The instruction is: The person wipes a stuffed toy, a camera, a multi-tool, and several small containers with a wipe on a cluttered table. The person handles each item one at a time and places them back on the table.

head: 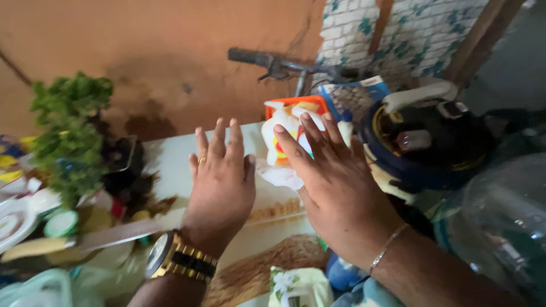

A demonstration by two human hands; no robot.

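I held my left hand (220, 177) and right hand (335, 181) flat, apart, gripping nothing, above the table (170, 156), right fingertips near the packets (287, 133) at its far edge; I judged slow reaching best.

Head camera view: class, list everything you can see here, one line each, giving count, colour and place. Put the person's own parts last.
Packet: one, orange and white, on the table beyond the fingertips.
Table: one, white, under both hands.
Leafy greens: one bunch, green, left.
Bicycle handlebar: one, dark, against the back wall.
Cooker: one, black and blue with a white handle, right.
Floral pouch: one, pale green, bottom edge.
Wristwatch: one, gold and black, left wrist.
Bracelet: one, silver, right wrist.
Left hand: flat, fingers spread, empty.
Right hand: flat, open, fingertips over the packet.
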